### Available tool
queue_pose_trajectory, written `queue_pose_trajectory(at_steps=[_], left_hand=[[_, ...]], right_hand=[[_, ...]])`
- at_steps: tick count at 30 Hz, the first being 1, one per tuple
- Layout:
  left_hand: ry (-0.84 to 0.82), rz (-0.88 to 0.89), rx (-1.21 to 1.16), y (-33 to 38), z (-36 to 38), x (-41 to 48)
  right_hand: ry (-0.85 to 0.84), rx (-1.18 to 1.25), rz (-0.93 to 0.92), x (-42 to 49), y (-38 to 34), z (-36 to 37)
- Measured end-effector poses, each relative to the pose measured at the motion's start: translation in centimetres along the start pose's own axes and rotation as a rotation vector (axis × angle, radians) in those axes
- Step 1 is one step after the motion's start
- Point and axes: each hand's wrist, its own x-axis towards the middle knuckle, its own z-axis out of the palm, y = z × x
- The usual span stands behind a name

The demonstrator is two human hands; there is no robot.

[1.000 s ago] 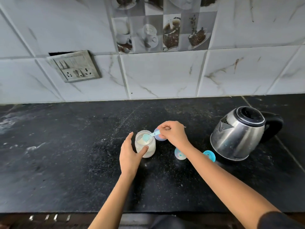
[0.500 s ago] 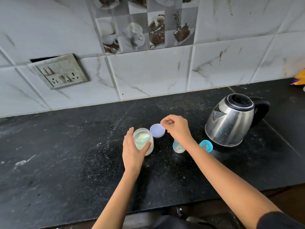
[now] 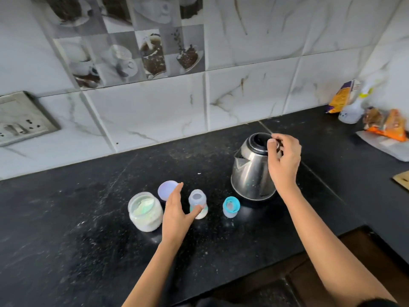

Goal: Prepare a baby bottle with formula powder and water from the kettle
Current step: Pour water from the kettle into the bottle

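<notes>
Right hand (image 3: 284, 161) moved onto kettle (image 3: 250, 171), fingers curled.

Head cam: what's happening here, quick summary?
A person is making a baby bottle on a black counter. The left hand is open, reaching around the small open bottle, which has powder at the bottom. The right hand is at the top of the steel kettle, not visibly gripping it. The open powder jar stands left of the bottle, with the jar's lid behind it and the teal bottle cap on the bottle's right. No water poured yet.
</notes>
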Motion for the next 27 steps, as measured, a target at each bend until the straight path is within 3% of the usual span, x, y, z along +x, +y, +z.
queue_pose_trajectory(at_steps=[4, 12, 18, 27], left_hand=[[-0.008, -0.054, -0.014, -0.5, 1.8, 0.6], [0.029, -0.116, -0.090, -0.5, 3.8, 1.0], [0.099, -0.151, -0.120, -0.8, 4.8, 0.0], [0.149, -0.166, -0.116, -0.3, 5.6, -0.4]], right_hand=[[-0.033, -0.107, -0.017, 3.9, 4.3, -0.6], [-0.371, 0.152, 0.252, 7.4, 10.0, 0.2], [-0.326, 0.303, 0.248, 7.8, 11.7, 0.9], [-0.348, 0.228, 0.052, 9.3, 8.3, 2.3]])
